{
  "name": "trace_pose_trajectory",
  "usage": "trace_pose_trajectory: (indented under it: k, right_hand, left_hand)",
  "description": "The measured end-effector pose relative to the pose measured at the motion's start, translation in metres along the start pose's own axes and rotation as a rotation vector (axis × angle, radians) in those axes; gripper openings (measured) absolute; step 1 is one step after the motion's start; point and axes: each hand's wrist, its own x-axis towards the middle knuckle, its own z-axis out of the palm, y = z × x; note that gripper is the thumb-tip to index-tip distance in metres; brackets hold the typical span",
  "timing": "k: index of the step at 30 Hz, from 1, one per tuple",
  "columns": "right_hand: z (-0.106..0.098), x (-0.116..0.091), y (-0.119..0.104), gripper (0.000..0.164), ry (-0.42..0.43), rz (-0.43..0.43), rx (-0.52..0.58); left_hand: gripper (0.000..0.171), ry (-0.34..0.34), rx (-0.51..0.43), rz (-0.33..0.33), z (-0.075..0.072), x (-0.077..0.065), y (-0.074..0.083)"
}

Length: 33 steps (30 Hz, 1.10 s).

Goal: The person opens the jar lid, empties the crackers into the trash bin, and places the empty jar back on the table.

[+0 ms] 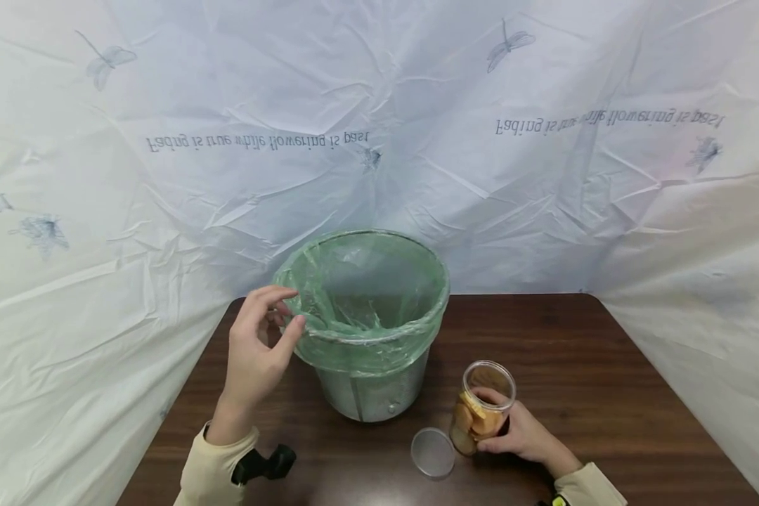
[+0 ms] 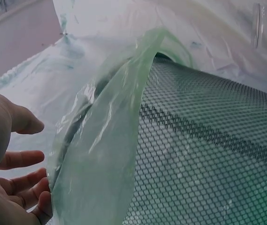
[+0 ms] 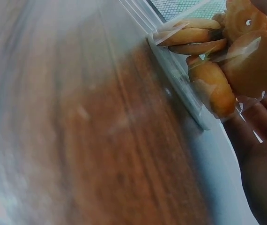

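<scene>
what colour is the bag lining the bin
The bag is see-through green, best seen in the head view.

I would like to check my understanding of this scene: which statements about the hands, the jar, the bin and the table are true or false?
1. The right hand holds a clear jar. True.
2. The jar is empty. False: it contains biscuits.
3. A green bag lines the bin. True.
4. The left hand is inside the jar. False: it is beside the bin.
5. The table is white. False: it is dark brown.
</scene>
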Motion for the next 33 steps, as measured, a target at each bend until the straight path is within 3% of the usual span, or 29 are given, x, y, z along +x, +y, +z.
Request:
trace_pose_trajectory:
  k: [13,18,33]
  right_hand:
    - [-0.001,-0.001,0.000,0.079,-0.008,0.008,-0.006]
    - [-0.001,0.000,-0.002,0.078,-0.003,0.028,-0.009]
    - [0.000,-0.001,-0.004,0.078,0.009,0.067,-0.014]
  left_hand:
    - [0.027,0.041,-0.008,-0.105,-0.003,0.010,-0.015]
    - [0.026,0.064,-0.029,-0.186,-0.003,0.014,-0.014]
    - [0.035,-0.026,0.051,-0.365,-0.007,0.015,-0.033]
